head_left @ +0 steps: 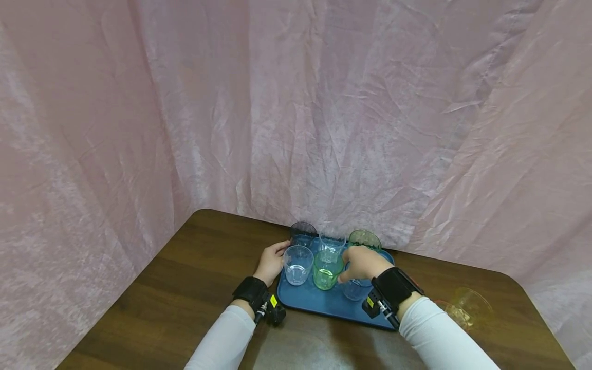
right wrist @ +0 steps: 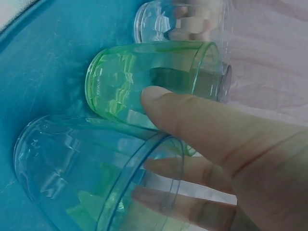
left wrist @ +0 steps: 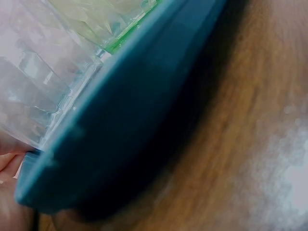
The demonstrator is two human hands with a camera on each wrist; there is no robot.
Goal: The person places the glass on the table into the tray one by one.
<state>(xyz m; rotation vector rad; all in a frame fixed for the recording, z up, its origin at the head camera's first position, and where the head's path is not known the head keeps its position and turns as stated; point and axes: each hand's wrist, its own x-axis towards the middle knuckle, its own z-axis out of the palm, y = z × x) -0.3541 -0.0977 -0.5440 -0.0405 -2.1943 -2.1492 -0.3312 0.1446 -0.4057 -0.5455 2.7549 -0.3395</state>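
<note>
Cup [head_left: 326, 276] of see-through green stands upright beside the spread right grip [head_left: 364, 263]; the left grip [head_left: 270, 264], I cannot tell.

Blue tray [head_left: 312, 302], brown wood-grained table [head_left: 199, 277], pink curtain [head_left: 287, 103]
Near: clear left cup [head_left: 298, 266], green middle cup [head_left: 326, 273], bluish right cup [head_left: 355, 292]; far: smoky grey left cup [head_left: 303, 230], olive right cup [head_left: 365, 238].

Extends left arm [head_left: 225, 339] forward and inward, and right arm [head_left: 441, 334] forward and across to the left. Points left hand [head_left: 268, 266] ahead and slightly rightward, with grip too hidden to tell. Arches right hand [head_left: 365, 263] with its back turned up, and stretches out thumb [right wrist: 202, 115], spread apart from two nearly straight fingers [right wrist: 209, 171].
</note>
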